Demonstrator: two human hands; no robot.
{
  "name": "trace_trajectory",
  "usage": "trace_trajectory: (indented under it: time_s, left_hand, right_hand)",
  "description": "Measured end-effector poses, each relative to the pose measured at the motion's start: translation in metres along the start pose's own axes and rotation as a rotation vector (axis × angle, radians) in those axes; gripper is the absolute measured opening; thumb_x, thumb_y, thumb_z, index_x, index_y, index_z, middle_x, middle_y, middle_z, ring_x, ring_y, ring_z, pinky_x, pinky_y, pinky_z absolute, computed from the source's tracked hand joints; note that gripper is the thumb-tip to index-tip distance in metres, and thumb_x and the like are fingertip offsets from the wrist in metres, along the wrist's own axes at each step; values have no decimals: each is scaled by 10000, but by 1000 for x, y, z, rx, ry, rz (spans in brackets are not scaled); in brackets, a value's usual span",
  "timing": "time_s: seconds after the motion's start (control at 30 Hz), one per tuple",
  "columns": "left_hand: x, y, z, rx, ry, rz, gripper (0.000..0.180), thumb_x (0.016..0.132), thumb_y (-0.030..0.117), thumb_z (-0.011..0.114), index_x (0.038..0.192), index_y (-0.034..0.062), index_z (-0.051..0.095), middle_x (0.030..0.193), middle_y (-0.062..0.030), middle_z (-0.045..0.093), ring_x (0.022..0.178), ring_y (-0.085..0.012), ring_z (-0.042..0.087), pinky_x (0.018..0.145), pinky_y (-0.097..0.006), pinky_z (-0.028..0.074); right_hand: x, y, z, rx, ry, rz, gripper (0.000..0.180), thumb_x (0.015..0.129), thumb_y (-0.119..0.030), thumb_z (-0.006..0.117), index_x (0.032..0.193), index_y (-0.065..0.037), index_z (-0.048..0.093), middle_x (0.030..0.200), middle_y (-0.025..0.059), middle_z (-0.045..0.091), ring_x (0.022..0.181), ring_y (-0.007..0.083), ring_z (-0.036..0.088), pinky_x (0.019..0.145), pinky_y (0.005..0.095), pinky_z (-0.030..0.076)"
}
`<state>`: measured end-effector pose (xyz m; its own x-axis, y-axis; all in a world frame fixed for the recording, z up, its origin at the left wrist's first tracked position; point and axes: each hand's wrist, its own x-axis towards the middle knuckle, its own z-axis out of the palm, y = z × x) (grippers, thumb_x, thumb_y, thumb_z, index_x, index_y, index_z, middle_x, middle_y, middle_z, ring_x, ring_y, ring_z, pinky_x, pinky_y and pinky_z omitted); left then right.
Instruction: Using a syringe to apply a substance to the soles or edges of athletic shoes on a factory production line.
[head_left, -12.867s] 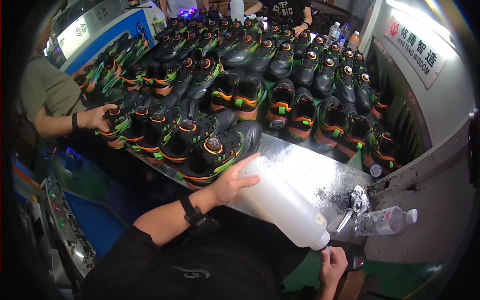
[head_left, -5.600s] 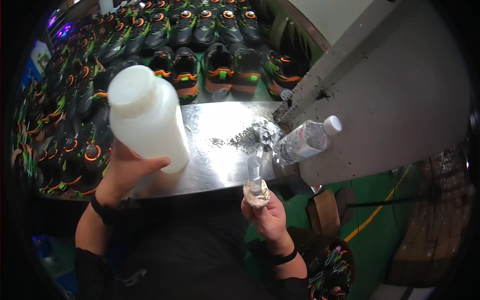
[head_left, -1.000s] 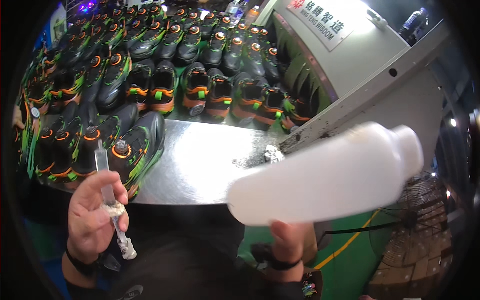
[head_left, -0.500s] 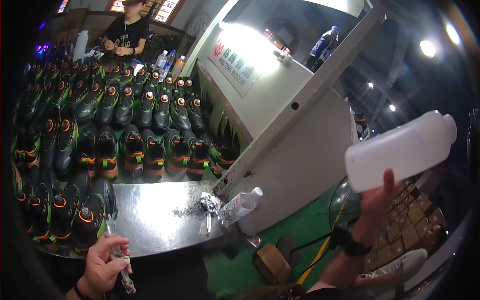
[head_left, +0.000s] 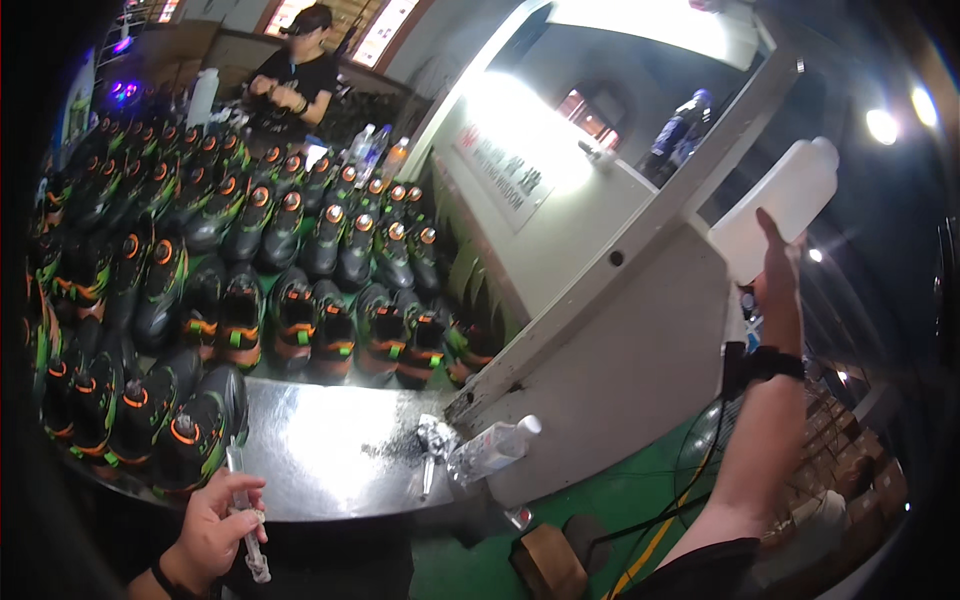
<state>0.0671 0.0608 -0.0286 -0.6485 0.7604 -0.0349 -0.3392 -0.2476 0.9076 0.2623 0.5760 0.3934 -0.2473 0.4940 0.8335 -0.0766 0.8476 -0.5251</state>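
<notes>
At the lower left, my left hand (head_left: 208,535) is closed around a slim clear tool like a syringe (head_left: 236,462), with whitish crumpled stuff at its lower end. The tool's upper tip points toward the nearest black shoe (head_left: 200,428), which has green edges and an orange ring. My right arm reaches far up to the right. There, my right hand (head_left: 780,272) grips a white translucent plastic bottle (head_left: 785,195), tilted with its neck up and away. The thumb lies along the bottle's near side; its other fingers are mostly hidden behind.
Rows of similar shoes (head_left: 240,315) cover the bench left of a tall pale machine (head_left: 625,365). On the metal tabletop (head_left: 320,430) lie a crumpled silvery wad (head_left: 436,436) and a clear bottle (head_left: 490,450). A brown box (head_left: 550,562) sits on the green floor. Another person (head_left: 300,80) is at the back.
My right hand has carried the white bottle upward and farther away. The whole view has shifted and tilted slightly. My left hand keeps its hold on the slim tool near the shoes.
</notes>
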Motion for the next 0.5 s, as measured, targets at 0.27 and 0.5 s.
trace_trajectory:
  time_s: [0.27,0.5]
  left_hand:
    - [13,-4,6,-31,53,2,412,845,-39,579,1256,-33,573,1071,-99,485,939,-163,553,716,-307,574]
    - [4,3,5,50,81,-45,421,847,-25,590,1267,-37,571,1103,-110,478,974,-167,549,738,-309,586]
  right_hand:
    - [1,-5,11,-343,-106,244,872,926,-376,700,1550,-35,194,1198,84,548,1063,200,590,912,341,503]
    - [52,74,-62,-681,-62,94,863,918,-469,673,1541,-21,278,728,-20,389,651,76,400,657,308,471]
